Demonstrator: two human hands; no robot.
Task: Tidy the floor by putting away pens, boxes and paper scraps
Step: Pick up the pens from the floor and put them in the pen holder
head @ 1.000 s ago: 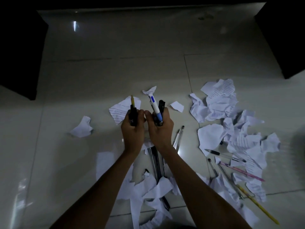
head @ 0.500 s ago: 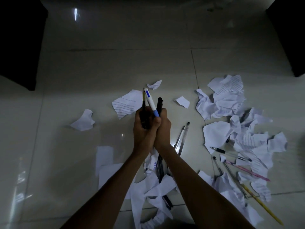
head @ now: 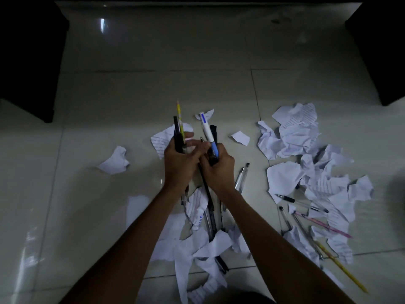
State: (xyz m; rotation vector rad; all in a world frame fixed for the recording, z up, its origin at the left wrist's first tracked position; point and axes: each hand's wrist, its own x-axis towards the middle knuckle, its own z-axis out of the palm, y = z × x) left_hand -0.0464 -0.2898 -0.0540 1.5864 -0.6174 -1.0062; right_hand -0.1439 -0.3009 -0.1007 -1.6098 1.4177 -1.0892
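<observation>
My left hand (head: 178, 163) grips a yellow pencil (head: 180, 116) and a black pen (head: 177, 130), both standing upright above the pale tiled floor. Close beside it, my right hand (head: 219, 170) holds a white-and-blue pen (head: 207, 128) and a black pen (head: 213, 131). A thin black pen (head: 203, 183) slants down between the two hands, touched by fingers of both. More pens (head: 242, 176) lie on the floor beside my right wrist, and others (head: 301, 201) lie among torn paper scraps (head: 306, 154) on the right.
Paper scraps (head: 114, 161) are scattered on the left and a pile of paper scraps (head: 203, 255) lies under my forearms. A yellow pencil (head: 341, 269) and a pink pen (head: 322, 224) lie lower right. Dark furniture (head: 26, 62) stands at the left and more dark furniture (head: 385, 51) at the right.
My hands, pressed together half a second ago, have drawn slightly apart. The yellow pencil now sticks up higher in my left hand, and a thin black pen shows between the hands.
</observation>
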